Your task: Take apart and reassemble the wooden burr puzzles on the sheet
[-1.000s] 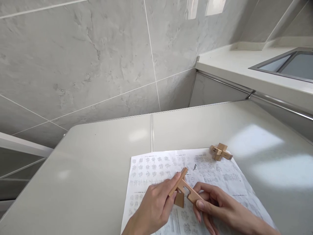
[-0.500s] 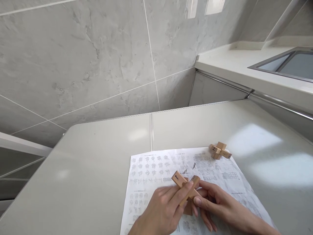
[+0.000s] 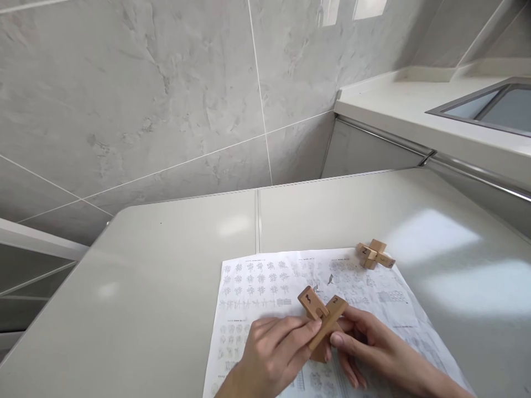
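Observation:
My left hand pinches a wooden puzzle bar marked 2, its index finger and thumb near the middle of the bar. Across and under this one lies a notched puzzle bar marked 3, with part of its notch showing. My right hand grips the crossed bars from the right, thumb on top and fingers curled below. Another wooden bar points down beneath them, partly hidden by my fingers. How the bars lock together is covered by my hands.
Under my hands lies a printed sheet with rows of small diagrams. A cross-shaped wooden puzzle sits at its far right corner. The pale table reaches back towards a grey tiled wall. A counter stands at the right.
The bar marked 2 has turned and shifted in my left fingers, so its number and the other bar's notch now show. My right hand has barely moved.

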`<action>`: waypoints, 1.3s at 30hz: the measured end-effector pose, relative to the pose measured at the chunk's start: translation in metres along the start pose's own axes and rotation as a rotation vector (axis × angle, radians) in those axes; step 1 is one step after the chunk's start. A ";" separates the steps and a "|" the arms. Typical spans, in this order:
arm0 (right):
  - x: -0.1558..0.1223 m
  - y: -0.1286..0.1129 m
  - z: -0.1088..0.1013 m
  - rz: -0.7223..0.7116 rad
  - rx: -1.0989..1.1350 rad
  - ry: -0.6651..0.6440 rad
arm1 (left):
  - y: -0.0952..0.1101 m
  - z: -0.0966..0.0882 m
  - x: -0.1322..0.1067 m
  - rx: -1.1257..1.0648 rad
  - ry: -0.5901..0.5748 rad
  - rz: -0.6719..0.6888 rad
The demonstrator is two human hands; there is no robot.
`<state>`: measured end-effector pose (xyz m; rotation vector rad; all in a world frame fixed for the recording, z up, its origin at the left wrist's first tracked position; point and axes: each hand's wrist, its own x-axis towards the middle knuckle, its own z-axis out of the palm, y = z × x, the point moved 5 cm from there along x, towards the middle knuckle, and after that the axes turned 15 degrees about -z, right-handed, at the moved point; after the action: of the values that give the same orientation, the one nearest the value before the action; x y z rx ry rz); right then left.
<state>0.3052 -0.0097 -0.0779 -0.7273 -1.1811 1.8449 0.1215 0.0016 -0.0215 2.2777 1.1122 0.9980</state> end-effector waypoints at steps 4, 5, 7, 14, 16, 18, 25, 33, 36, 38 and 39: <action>0.001 0.000 0.001 -0.008 -0.006 -0.004 | 0.001 0.001 0.000 0.021 -0.019 -0.011; 0.001 0.000 0.001 -0.007 -0.008 -0.003 | 0.001 0.001 0.000 0.021 -0.020 -0.011; 0.001 -0.001 0.001 -0.009 -0.010 -0.005 | 0.001 0.000 0.000 0.014 -0.015 -0.010; 0.000 -0.001 0.001 -0.016 0.000 -0.004 | -0.001 0.000 0.000 0.022 -0.001 -0.003; 0.000 -0.001 0.001 -0.017 0.001 -0.006 | -0.001 0.000 0.000 0.016 0.008 0.006; 0.001 -0.001 0.001 -0.015 0.002 -0.007 | -0.001 0.001 -0.001 0.007 0.009 0.009; 0.001 -0.005 -0.009 -0.013 -0.059 0.056 | -0.008 0.001 0.001 -0.025 0.004 -0.138; 0.001 -0.016 -0.023 -0.050 -0.099 0.241 | -0.008 0.012 0.005 -0.006 -0.326 -0.231; 0.001 -0.016 -0.023 -0.044 -0.105 0.239 | -0.008 0.016 0.006 0.038 -0.442 -0.251; 0.001 -0.015 -0.022 -0.040 -0.103 0.231 | -0.009 0.018 0.005 0.037 -0.468 -0.260; 0.001 -0.015 -0.022 -0.038 -0.103 0.230 | -0.010 0.018 0.004 0.028 -0.466 -0.264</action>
<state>0.3275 0.0049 -0.0728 -0.9410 -1.1367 1.6294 0.1321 0.0097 -0.0377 2.1525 1.1763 0.3268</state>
